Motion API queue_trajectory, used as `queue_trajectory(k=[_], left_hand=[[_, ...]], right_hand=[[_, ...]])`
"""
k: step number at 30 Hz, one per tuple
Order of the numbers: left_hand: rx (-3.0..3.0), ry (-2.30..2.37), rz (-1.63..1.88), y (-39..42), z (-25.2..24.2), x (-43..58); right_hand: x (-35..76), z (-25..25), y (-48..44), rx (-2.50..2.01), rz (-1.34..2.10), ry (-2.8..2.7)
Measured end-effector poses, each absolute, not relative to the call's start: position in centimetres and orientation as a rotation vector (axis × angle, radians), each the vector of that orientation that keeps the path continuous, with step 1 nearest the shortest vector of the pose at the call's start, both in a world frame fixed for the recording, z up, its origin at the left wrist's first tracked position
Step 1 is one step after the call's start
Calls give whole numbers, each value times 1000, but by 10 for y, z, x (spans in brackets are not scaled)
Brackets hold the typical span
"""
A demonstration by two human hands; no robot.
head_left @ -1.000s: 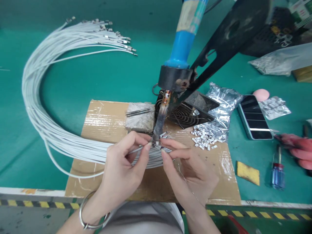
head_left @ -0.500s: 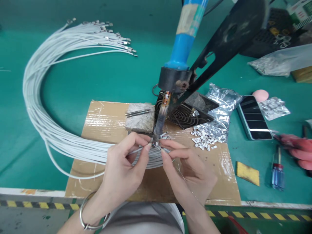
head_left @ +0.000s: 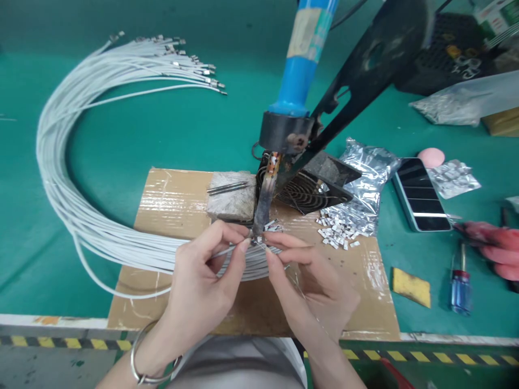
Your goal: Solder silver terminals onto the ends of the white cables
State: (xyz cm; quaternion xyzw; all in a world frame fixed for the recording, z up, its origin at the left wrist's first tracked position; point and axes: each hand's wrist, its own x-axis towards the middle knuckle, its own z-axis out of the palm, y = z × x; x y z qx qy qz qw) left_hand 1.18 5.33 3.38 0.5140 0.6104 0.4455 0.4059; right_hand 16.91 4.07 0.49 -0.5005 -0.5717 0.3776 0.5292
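My left hand (head_left: 208,278) is closed in a pinch on the end of a white cable (head_left: 223,252), right at the tip of a soldering iron (head_left: 265,200). The iron has a blue handle and hangs tip-down in a black metal holder (head_left: 344,108). Between the thumb and fingers of my right hand (head_left: 314,286) is a thin solder wire (head_left: 299,286), whose front end reaches toward the same tip. My fingertips partly hide the joint there. Under both hands runs a bundle of white cables (head_left: 150,249), curving left and back to metal-ended plugs.
Cardboard (head_left: 365,292) covers the bench front. Behind my hands are a whitish block (head_left: 231,202) with thin metal rods and a black fan (head_left: 304,189). To the right lie small white connectors (head_left: 336,232), a plastic bag (head_left: 365,178), a phone (head_left: 424,194), a yellow sponge (head_left: 411,286) and a screwdriver (head_left: 461,286).
The whole view has shifted very slightly. Both hands keep their pinches at the iron's tip, with no other clear difference.
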Motion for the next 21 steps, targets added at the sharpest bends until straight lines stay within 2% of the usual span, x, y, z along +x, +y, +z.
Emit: queue_trajectory(k=[21], left_hand=[[1317,1543,1127,51,34,13]], right_hand=[[170,5,40,-1216,875,-1395]])
